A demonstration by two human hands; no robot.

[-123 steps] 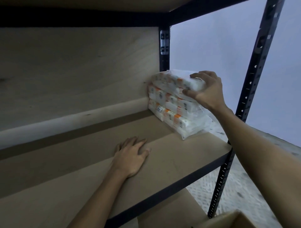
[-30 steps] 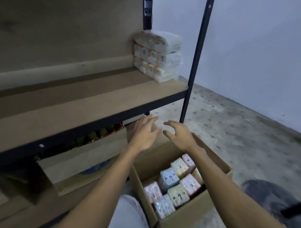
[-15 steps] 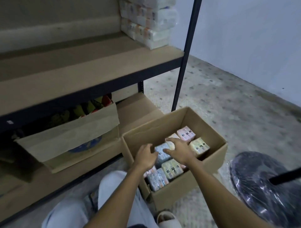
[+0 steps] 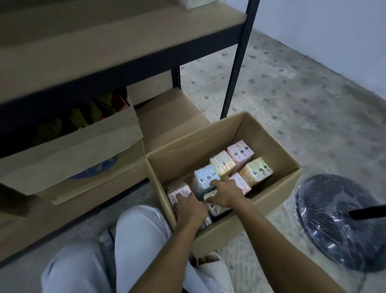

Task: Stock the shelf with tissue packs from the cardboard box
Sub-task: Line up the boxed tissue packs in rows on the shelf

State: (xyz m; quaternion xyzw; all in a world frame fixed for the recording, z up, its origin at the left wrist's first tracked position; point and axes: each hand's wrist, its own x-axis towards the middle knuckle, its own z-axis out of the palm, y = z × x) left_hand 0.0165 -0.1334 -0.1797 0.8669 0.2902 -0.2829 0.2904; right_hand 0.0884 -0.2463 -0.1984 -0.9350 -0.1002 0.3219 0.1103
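Observation:
The open cardboard box (image 4: 277, 146) stands on the floor in front of my knees, with several pastel tissue packs upright inside. My left hand (image 4: 191, 208) lies on a pink pack (image 4: 177, 191) at the box's near left corner, fingers spread over its top. My right hand (image 4: 226, 192) reaches in beside it, fingertips on a blue pack (image 4: 203, 177) and thumb on a pale pack (image 4: 216, 209) below. No pack is lifted. The brown shelf board (image 4: 125, 41) runs above at the upper left; only a corner of the stocked packs (image 4: 197, 2) shows at the top edge.
A black shelf post (image 4: 238, 69) stands just behind the box. Under the shelf sits another open carton (image 4: 69, 152) with colourful items. A black plastic-wrapped fan base (image 4: 338, 225) lies on the floor to the right. My knee (image 4: 135, 240) is at the bottom.
I have turned from the shelf down to the box. Both hands dropped from above the box into it and now rest on packs.

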